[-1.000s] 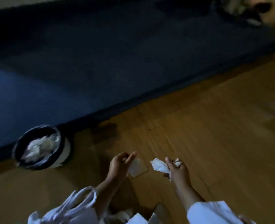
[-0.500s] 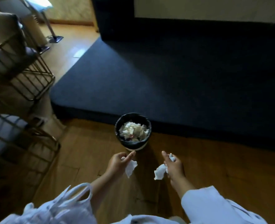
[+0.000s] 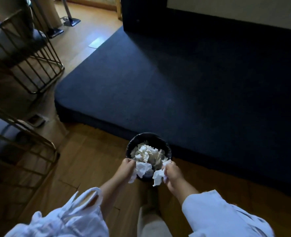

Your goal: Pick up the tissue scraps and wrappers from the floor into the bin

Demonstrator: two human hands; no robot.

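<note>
Left hand (image 3: 126,168) pinches white tissue (image 3: 142,169); right hand (image 3: 173,173) pinches another scrap (image 3: 157,177). Both over full black bin (image 3: 167,149) on floor (image 3: 83,161).

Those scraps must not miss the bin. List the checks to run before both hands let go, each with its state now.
1. Grip of left hand on left scrap: ok.
2. Grip of right hand on right scrap: ok.
3. The bin stands upright, mouth open: ok.
4. The left scrap is over the mouth: ok, as far as this view shows.
5. The right scrap is over the mouth: cannot tell; it hangs at the near rim.
6. Room above the tissue pile: cannot tell.
</note>
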